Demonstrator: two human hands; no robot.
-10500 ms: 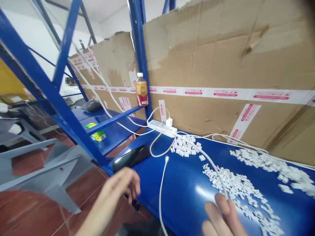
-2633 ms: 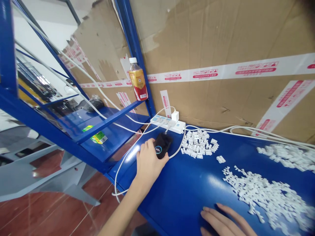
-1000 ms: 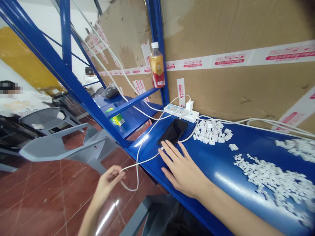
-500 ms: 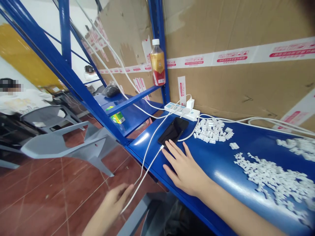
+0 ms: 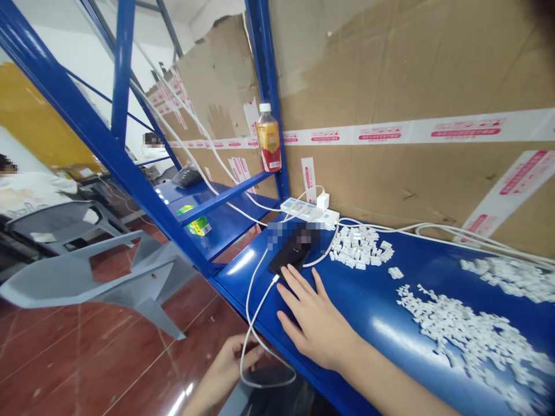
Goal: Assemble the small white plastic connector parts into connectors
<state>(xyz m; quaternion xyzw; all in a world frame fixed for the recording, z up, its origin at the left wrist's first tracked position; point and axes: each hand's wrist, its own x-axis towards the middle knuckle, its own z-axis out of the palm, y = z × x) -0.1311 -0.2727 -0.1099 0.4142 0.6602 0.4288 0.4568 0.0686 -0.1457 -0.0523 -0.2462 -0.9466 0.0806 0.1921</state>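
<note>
A black phone [image 5: 291, 252] lies on the blue shelf surface [image 5: 377, 306], plugged into a white charging cable [image 5: 254, 300]. My right hand [image 5: 318, 320] rests flat on the shelf with fingers spread, fingertips touching the phone's near end. Below the shelf edge, my left hand [image 5: 234, 361] curls round a hanging loop of the same cable. The cable runs back to a white power strip [image 5: 306, 211] against the cardboard wall.
Piles of small white plastic parts [image 5: 359, 245] [image 5: 468, 335] lie on the shelf. A drink bottle [image 5: 268, 138] stands on a higher blue rail. A green box [image 5: 195, 222] sits on the lower shelf. Grey chairs [image 5: 87, 271] and other seated people are at left.
My left hand has dropped lower under the shelf edge and the cable now hangs in a slack loop. The phone screen has lit. My right hand stays flat by the phone.
</note>
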